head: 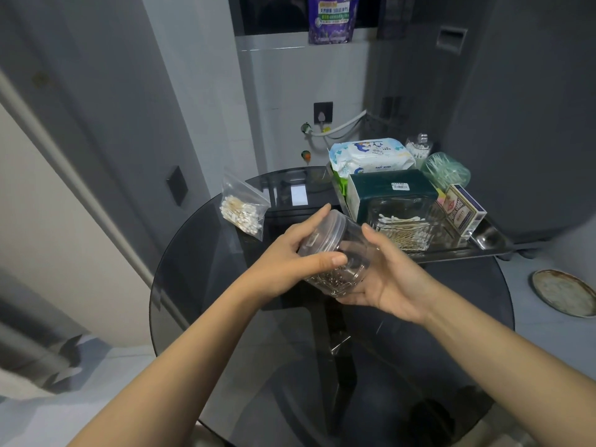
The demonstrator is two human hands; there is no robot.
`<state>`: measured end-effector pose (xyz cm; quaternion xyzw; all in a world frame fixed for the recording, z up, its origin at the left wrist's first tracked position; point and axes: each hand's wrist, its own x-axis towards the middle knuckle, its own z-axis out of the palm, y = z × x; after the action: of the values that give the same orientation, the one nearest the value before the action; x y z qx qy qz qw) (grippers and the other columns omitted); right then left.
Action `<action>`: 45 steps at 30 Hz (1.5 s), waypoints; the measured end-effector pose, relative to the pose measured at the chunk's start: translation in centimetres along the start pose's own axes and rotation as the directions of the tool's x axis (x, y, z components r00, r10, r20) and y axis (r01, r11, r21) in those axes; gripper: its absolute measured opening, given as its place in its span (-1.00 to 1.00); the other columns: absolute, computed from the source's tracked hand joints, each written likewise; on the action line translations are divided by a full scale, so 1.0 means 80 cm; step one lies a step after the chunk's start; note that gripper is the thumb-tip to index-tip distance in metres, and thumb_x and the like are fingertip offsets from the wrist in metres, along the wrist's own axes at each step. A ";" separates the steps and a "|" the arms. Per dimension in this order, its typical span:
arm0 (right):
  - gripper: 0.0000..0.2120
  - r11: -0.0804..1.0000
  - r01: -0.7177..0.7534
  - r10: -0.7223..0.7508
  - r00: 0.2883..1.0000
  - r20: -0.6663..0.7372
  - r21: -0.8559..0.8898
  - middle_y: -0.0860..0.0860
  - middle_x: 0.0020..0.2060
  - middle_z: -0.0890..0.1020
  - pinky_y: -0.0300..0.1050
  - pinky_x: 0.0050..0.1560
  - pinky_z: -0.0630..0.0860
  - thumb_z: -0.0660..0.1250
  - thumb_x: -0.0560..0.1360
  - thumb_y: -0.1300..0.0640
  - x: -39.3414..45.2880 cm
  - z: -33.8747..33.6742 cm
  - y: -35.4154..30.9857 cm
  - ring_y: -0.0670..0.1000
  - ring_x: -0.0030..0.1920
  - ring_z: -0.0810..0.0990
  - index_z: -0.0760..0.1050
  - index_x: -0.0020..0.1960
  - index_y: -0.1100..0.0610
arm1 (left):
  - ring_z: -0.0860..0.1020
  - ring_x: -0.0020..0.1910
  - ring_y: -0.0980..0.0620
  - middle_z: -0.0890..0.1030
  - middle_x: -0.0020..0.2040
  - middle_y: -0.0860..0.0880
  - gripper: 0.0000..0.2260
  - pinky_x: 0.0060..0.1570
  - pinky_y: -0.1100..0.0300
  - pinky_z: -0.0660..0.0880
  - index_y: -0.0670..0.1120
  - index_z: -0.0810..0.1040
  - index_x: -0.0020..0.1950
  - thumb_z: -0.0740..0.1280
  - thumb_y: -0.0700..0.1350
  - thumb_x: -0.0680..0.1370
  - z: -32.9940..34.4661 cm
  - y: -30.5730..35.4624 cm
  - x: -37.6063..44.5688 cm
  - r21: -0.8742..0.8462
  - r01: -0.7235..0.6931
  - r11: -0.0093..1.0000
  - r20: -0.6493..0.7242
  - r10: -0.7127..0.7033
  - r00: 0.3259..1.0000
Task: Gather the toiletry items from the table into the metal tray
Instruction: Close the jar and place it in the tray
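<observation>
Gripping a tilted clear jar mid-frame, left hand clamps it; right hand cups beneath. Crowded metal tray could topple it.

Round dark smoked-glass tabletop: glossy, smooth, reflective. Polished metal tray, far right: mirror-bright. Clear smooth plastic jar, centre: transparent, ridged lid. Ribbed clear container in tray: glassy. Thin clear plastic zip bag, far left: crinkled. White wet-wipes pack: glossy film. Printed cardboard box: matt.
</observation>
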<state>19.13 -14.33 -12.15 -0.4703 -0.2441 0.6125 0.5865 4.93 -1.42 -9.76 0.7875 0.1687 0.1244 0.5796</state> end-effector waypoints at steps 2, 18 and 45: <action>-0.40 1.000 0.005 -0.006 0.999 -0.039 -0.016 0.19 -0.02 0.65 -0.02 -0.09 0.57 0.20 0.41 -0.28 -0.004 -0.003 -0.004 0.14 -0.11 0.65 0.44 0.27 0.10 | 0.36 0.39 0.15 0.32 0.44 0.13 -0.23 0.39 0.07 0.34 0.37 0.23 0.39 0.46 0.22 0.23 0.004 0.006 0.002 0.018 -0.011 1.000 0.011 0.011 1.000; -0.59 0.874 0.017 -0.258 0.863 -0.435 -0.486 -0.06 -0.27 0.66 -0.12 -0.19 0.54 0.31 0.38 -0.26 -0.091 -0.046 -0.066 -0.08 -0.24 0.60 0.55 0.08 -0.02 | 0.29 0.29 0.32 0.29 0.34 0.11 -0.16 0.19 0.59 0.20 0.20 0.20 0.47 0.55 0.04 0.28 0.107 0.051 0.056 0.244 -0.194 0.950 -0.068 0.216 0.974; -0.42 0.504 -0.266 -0.603 0.572 -0.556 -0.821 -0.05 0.28 0.54 -0.05 0.17 0.45 0.32 0.37 -0.28 -0.064 -0.158 -0.112 0.06 0.27 0.50 0.37 0.35 -0.16 | 0.19 0.49 0.17 0.35 0.46 0.09 -0.67 0.48 0.09 -0.21 0.06 0.44 0.37 0.17 0.00 0.61 0.149 0.014 0.163 0.613 -0.048 0.788 -0.211 0.222 0.952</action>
<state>33.76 -20.62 -8.63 -0.8805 -0.2684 0.0588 0.3864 21.62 -6.73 -12.23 0.9157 0.2201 0.2130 0.2603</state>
